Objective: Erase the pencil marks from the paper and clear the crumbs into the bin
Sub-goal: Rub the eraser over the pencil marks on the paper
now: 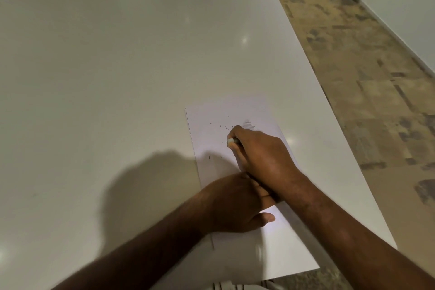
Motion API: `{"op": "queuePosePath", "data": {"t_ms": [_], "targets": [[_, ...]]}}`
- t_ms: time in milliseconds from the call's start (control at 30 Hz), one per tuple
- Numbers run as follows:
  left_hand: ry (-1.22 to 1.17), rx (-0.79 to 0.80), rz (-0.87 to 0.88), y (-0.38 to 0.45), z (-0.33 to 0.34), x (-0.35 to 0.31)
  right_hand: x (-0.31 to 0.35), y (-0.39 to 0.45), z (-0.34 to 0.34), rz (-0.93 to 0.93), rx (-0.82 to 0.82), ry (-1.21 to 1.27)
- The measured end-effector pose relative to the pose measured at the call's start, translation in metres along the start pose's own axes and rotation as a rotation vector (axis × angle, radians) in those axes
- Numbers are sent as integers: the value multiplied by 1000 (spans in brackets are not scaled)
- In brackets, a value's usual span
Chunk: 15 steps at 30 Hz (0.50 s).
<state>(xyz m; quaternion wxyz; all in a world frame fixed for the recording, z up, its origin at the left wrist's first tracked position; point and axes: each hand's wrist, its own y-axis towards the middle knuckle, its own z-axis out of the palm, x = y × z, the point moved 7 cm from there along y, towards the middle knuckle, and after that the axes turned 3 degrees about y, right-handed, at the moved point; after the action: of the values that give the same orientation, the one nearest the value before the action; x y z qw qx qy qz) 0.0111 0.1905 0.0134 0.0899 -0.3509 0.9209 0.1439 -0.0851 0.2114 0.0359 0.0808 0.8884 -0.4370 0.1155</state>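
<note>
While the right hand [263,153] rubs, the left hand [235,205] pins the paper [211,134] near the table's [117,77] right edge.
Right fingers curl round a pale eraser [230,141], its tip showing toward the table's left edge, pressed to the sheet; a grey smudge [249,125] and dark crumbs [219,125] lie just beyond. The left hand's fingers are tucked under the right wrist, their state unclear, thumb flat. The paper's long axis runs from the near edge away, tilted slightly left.

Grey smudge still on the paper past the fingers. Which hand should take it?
Right. The right hand already pinches the eraser and sits just short of the smudge. The left hand lies on the paper nearer the person, under the right wrist, likely steadying it.
</note>
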Motion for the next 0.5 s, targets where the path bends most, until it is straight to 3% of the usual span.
{"op": "queuePosePath", "data": {"t_ms": [267, 500], "targets": [[41, 57, -24, -1, 6, 1, 2, -8, 0, 11, 64, -44], [31, 4, 2, 0, 2, 0, -11, 12, -2, 29, -40, -32]]}}
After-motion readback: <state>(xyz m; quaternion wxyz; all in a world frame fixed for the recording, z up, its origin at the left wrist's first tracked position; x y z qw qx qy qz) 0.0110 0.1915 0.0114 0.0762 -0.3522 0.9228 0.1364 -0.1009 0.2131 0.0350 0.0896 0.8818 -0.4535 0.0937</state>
